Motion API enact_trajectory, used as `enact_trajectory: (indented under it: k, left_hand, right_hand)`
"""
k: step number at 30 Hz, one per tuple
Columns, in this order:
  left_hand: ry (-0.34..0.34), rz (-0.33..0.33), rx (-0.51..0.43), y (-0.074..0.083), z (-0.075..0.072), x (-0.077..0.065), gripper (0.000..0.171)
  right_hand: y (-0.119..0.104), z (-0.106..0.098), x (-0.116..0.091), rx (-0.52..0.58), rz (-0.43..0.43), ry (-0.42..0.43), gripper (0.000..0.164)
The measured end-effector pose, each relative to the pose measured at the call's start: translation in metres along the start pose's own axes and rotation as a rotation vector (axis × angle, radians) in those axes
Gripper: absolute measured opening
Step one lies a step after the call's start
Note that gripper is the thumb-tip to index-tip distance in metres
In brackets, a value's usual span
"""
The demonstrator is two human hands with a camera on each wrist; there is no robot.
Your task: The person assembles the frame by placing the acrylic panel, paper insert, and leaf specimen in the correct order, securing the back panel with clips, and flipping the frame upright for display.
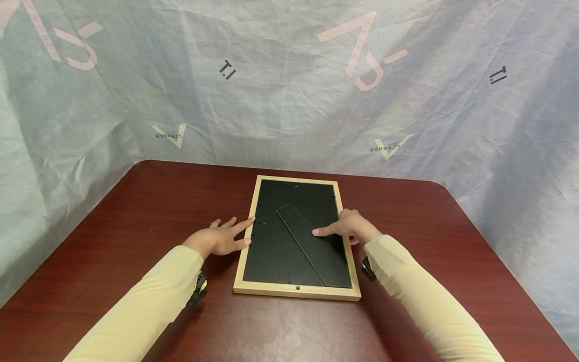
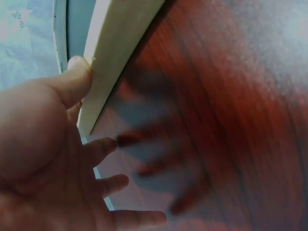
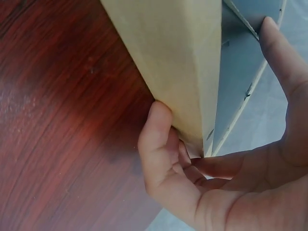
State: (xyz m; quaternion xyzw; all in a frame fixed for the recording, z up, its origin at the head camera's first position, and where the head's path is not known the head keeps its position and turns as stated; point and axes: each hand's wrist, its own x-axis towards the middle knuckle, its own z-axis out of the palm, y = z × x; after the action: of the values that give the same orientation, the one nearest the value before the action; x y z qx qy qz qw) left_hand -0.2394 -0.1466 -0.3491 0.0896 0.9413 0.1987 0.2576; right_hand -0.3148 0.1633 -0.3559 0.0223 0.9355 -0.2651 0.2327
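A picture frame [image 1: 297,290] with a light wooden border lies face down on the table, black backing [image 1: 271,256] up. Its easel stand [image 1: 298,226] lies slanted across the backing. My left hand [image 1: 221,239] rests at the frame's left side, thumb and index fingertip on the border. The other left fingers spread straight over the table, as the left wrist view shows. At the right side my right hand [image 1: 350,224] grips the frame, thumb on the backing by the stand. In the right wrist view its fingers [image 3: 159,125] curl against the outer side and lower edge.
The dark red wooden table [image 1: 135,221] has rounded far corners. A pale fabric curtain [image 1: 280,100] with printed letters hangs behind it and at both sides. Each wrist wears a dark strap [image 1: 197,290] beneath a cream sleeve [image 1: 149,291].
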Motion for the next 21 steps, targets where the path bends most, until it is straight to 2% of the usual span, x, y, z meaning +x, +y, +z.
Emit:
enact_trajectory:
  k: [6,11,15,21]
  left_hand:
    - [0.019,0.066,-0.033,-0.004,0.001,0.0,0.068]
    - [0.126,0.105,-0.081,-0.007,0.005,0.009,0.077]
    - [0.185,0.086,-0.104,-0.006,0.003,0.011,0.081]
    - [0.257,0.016,-0.207,0.0,0.001,0.016,0.066]
  right_hand:
    - [0.001,-0.002,0.002,-0.041,0.016,-0.003,0.107]
    - [0.004,-0.002,0.002,-0.031,0.04,0.003,0.108]
    - [0.005,-0.001,0.002,-0.022,0.047,0.012,0.102]
    - [0.003,-0.002,0.002,-0.029,0.044,0.011,0.105]
